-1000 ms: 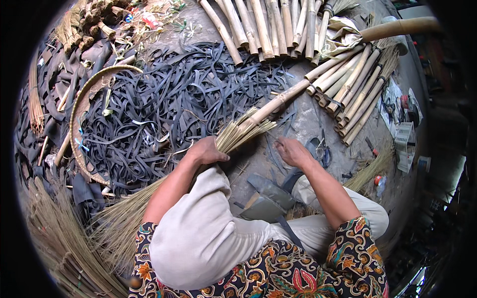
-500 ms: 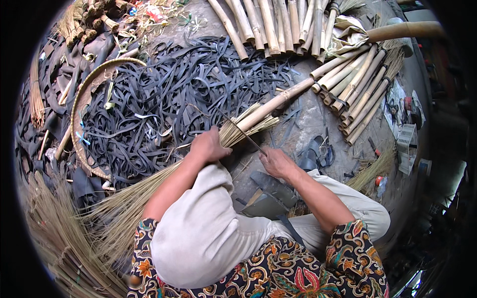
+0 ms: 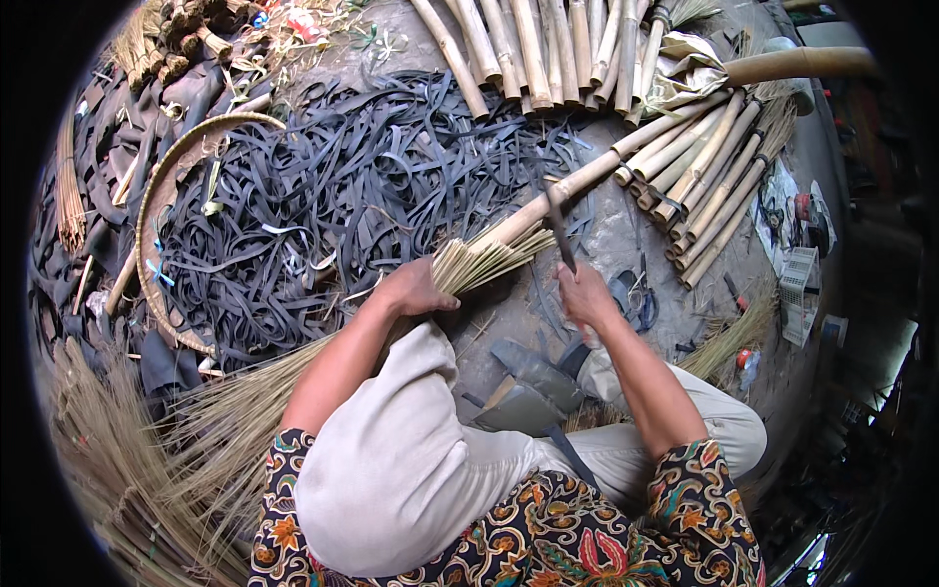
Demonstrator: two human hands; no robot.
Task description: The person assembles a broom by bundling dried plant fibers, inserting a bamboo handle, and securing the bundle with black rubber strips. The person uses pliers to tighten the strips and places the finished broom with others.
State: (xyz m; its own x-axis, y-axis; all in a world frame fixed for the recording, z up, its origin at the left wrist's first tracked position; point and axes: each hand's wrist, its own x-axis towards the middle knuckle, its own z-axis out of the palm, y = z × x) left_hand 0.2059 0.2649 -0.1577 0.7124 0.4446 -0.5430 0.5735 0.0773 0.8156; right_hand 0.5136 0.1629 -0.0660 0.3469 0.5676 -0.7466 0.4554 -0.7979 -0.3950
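Note:
My left hand (image 3: 416, 287) is closed round a thick bundle of straw stalks (image 3: 489, 262). The stalk ends fan out past my fingers, against the near end of a bamboo pole (image 3: 577, 178). Behind that hand the long thin tails of the bundle trail down to the left, past my knee. My right hand (image 3: 585, 296) grips a knife by its handle, with the dark blade (image 3: 557, 220) pointing up and away, just right of the stalk ends. The blade passes in front of the pole; whether they touch I cannot tell.
Dark rubber strips (image 3: 323, 205) lie heaped inside a round woven tray (image 3: 147, 220) at the left. Cut bamboo tubes (image 3: 558, 49) stand at the far side, with bamboo-handled bundles (image 3: 719, 166) to the right. Loose straw (image 3: 127, 470) fills the near left. Scissors (image 3: 641, 298) lie beyond my right hand.
My right hand has lifted the knife off the stalks and swung it up and right. The stalk ends now look more even. My left hand has stayed nearly in place.

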